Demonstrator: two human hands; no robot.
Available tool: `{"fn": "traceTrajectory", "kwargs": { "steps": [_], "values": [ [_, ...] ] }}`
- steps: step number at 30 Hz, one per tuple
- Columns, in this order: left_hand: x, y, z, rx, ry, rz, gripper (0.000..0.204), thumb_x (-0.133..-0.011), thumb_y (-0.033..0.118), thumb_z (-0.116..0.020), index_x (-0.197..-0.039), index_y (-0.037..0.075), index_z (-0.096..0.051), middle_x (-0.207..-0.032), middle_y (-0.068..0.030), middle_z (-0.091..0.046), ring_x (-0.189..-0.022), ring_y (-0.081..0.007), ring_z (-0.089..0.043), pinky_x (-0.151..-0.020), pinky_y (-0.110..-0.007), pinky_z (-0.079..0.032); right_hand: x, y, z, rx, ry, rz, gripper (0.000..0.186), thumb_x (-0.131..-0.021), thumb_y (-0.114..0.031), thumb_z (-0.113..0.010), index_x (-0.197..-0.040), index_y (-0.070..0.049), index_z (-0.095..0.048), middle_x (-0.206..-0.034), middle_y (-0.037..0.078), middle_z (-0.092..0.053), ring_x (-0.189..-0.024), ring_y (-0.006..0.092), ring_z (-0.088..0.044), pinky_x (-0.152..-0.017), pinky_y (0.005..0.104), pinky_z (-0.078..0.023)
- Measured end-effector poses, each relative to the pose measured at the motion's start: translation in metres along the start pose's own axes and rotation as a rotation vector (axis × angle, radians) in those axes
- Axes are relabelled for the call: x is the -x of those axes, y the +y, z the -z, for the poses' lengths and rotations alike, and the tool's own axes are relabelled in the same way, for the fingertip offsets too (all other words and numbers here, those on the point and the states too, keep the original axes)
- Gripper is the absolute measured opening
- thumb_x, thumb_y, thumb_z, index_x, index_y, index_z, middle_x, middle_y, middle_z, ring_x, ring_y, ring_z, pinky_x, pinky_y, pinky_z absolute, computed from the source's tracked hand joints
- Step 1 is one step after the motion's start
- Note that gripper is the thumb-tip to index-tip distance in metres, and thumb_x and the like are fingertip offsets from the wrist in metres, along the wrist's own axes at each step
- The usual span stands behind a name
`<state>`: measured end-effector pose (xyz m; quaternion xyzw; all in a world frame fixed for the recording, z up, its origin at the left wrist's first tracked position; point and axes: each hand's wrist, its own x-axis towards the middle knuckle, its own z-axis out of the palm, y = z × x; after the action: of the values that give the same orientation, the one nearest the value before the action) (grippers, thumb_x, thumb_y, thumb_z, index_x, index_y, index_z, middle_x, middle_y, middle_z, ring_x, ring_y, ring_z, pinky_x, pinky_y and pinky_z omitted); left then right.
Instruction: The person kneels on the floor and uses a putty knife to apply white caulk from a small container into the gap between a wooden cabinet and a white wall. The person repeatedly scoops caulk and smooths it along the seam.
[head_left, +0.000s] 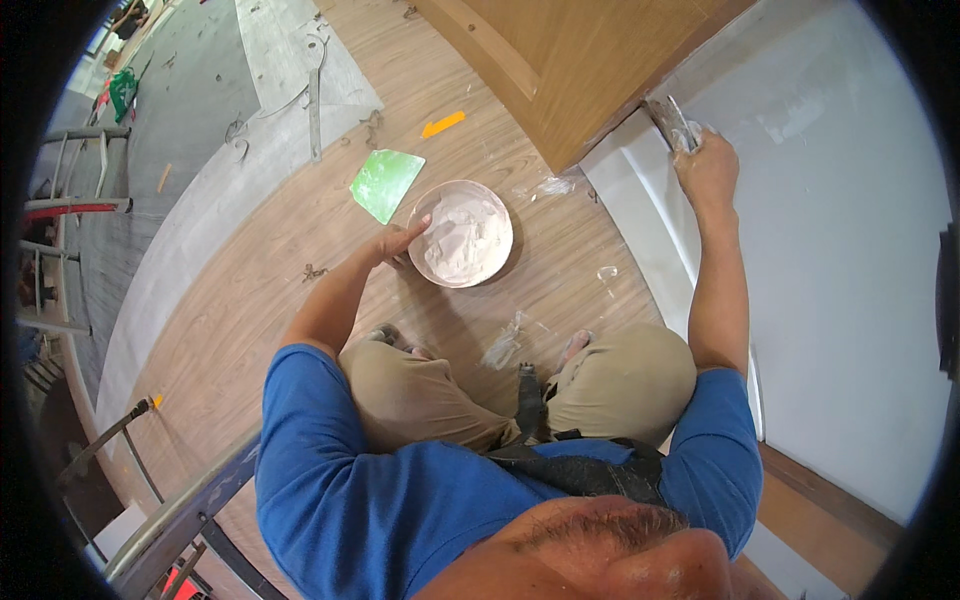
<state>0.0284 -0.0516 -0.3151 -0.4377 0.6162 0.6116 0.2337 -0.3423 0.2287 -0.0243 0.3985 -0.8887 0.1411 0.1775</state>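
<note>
Floor (300,240) is littered: a green card (386,183) lies at ten o'clock of the bowl (462,234), an orange scrap (442,124) at twelve. The bowl's rim is touched by the left hand (395,243), fingers loosely open. A scraper (672,122) is gripped by the right hand (706,170) against the wall (840,250), its long axis pointing to eleven o'clock.

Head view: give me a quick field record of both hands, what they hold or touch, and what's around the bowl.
Left hand: touching the rim of the bowl of white filler, fingers spread
Right hand: gripping a putty knife against the white wall
Beside bowl: green scraper card on the wood floor
Posture: squatting, knees apart
Above bowl: wooden door
</note>
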Motion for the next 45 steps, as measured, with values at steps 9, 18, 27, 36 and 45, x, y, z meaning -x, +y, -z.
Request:
{"fn": "traceTrajectory", "kwargs": {
  "steps": [9, 18, 27, 36, 45],
  "values": [
    [0.008, 0.012, -0.004, -0.044, 0.015, -0.039, 0.116, -0.071, 0.088, -0.049, -0.133, -0.010, -0.050, -0.124, -0.0300, -0.058, -0.110, -0.0436, -0.062, -0.087, -0.051, -0.056, -0.008, 0.003, -0.003, 0.020, -0.041, -0.045, 0.022, -0.080, -0.022, -0.066, -0.087, -0.001, -0.069, -0.087, 0.023, -0.067, -0.083, 0.0424, -0.064, -0.076, 0.0489, -0.050],
    [0.010, 0.014, -0.002, -0.072, -0.002, 0.007, 0.117, -0.072, 0.087, -0.048, -0.135, -0.012, -0.045, -0.134, -0.0300, -0.051, -0.116, -0.0442, -0.057, -0.089, -0.051, -0.056, -0.011, 0.006, -0.008, 0.022, -0.025, 0.007, 0.022, -0.080, -0.021, -0.065, -0.088, -0.001, -0.069, -0.089, 0.023, -0.066, -0.084, 0.0423, -0.063, -0.076, 0.0493, -0.050],
    [0.012, 0.014, -0.001, -0.078, 0.001, -0.007, 0.115, -0.072, 0.087, -0.048, -0.134, -0.010, -0.048, -0.130, -0.0292, -0.055, -0.117, -0.0433, -0.057, -0.086, -0.050, -0.057, -0.013, 0.002, 0.000, -0.050, 0.066, 0.018, 0.019, -0.075, -0.015, -0.064, -0.089, -0.004, -0.071, -0.088, 0.022, -0.066, -0.083, 0.0417, -0.063, -0.075, 0.0477, -0.050],
    [0.010, 0.006, 0.001, -0.057, 0.000, -0.003, 0.117, -0.071, 0.088, -0.050, -0.128, -0.015, -0.051, -0.126, -0.0316, -0.056, -0.110, -0.0435, -0.061, -0.082, -0.050, -0.059, -0.020, -0.001, 0.032, -0.113, 0.261, 0.054, 0.017, -0.079, -0.019, -0.068, -0.084, -0.003, -0.070, -0.077, 0.019, -0.065, -0.071, 0.0388, -0.062, -0.067, 0.0444, -0.049],
    [0.000, -0.005, 0.003, -0.092, 0.106, 0.022, 0.120, -0.069, 0.088, -0.051, -0.128, -0.017, -0.049, -0.131, -0.0324, -0.052, -0.112, -0.0456, -0.060, -0.082, -0.050, -0.058, -0.010, -0.013, 0.060, -0.146, 0.299, 0.089, 0.019, -0.082, -0.019, -0.069, -0.085, 0.000, -0.069, -0.073, 0.018, -0.065, -0.067, 0.0365, -0.062, -0.066, 0.0429, -0.048]
  ]
}}
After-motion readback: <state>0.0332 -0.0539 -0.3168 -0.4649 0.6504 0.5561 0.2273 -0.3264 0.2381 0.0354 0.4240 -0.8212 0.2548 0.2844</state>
